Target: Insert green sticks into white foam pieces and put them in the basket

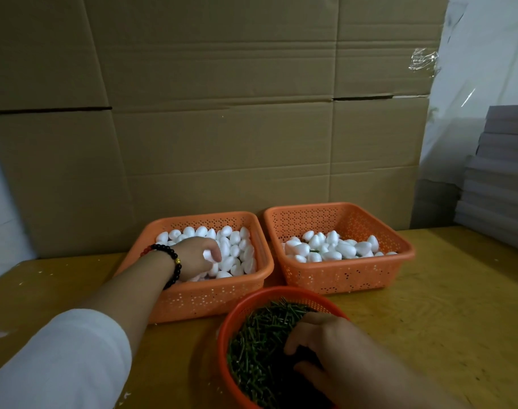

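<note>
An orange basket (193,302) at the left is full of plain white foam pieces (237,246). My left hand (197,255), with a dark bead bracelet on the wrist, reaches into it and curls round one white foam piece. The orange basket (349,278) at the right holds foam pieces (328,247) with green sticks showing between them. Close to me stands a round red basket (231,323) filled with green sticks (260,343). My right hand (322,346) is down in these sticks with curled fingers; whether it holds a stick is hidden.
All three baskets stand on a yellow wooden table (443,305). A wall of flattened cardboard boxes (222,128) rises right behind them. A stack of grey boards (499,178) stands at the far right. White crumbs lie on the table at the left.
</note>
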